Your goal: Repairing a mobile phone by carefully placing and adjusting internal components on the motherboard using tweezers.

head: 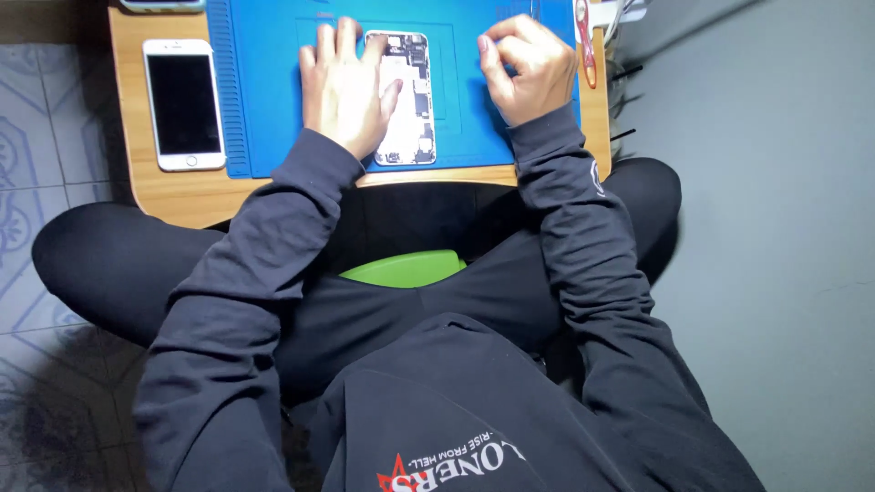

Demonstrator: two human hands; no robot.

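Opened phone [408, 100] lies on the blue mat [264, 100], which covers most of the small wooden counter [182, 196]. Left hand [344, 87] is spread flat, pressing on it. Right hand [527, 68] is curled shut beside it, can't tell if it's pinching anything. White screen [184, 103] sits left of the mat.

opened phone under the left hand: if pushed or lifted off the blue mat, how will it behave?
The opened phone is a flat slab lying flush on the blue mat, so it should slide, not roll or tip. It probably stays stiff when lifted. Its inner parts are bare, so likely fragile to touch. The left hand rests flat on it; the mat may add some grip.
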